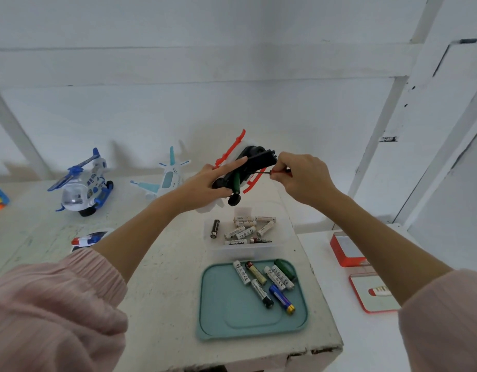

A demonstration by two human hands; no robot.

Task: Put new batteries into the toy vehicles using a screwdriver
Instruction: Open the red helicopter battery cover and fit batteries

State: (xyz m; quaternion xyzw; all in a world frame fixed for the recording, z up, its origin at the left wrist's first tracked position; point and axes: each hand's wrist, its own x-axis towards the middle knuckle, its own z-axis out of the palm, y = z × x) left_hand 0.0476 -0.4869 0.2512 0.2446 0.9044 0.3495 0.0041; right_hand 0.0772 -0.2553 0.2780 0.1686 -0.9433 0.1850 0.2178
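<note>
My left hand (205,183) grips a toy helicopter (248,162) with red skids, turned so its black underside faces me, above the table. A green battery shows in its open underside. My right hand (301,175) pinches a small screwdriver (269,171) whose thin tip points left at the toy's underside. A clear plastic box (280,245) below holds several white batteries. In front of it a teal tray (226,312) carries several mixed batteries.
A blue and white toy helicopter (83,183) and a light-blue toy plane (166,178) stand at the back left. A small police toy (88,240) lies by my left arm. Red-edged boxes (344,251) sit on the white surface at right. The table's front edge is chipped.
</note>
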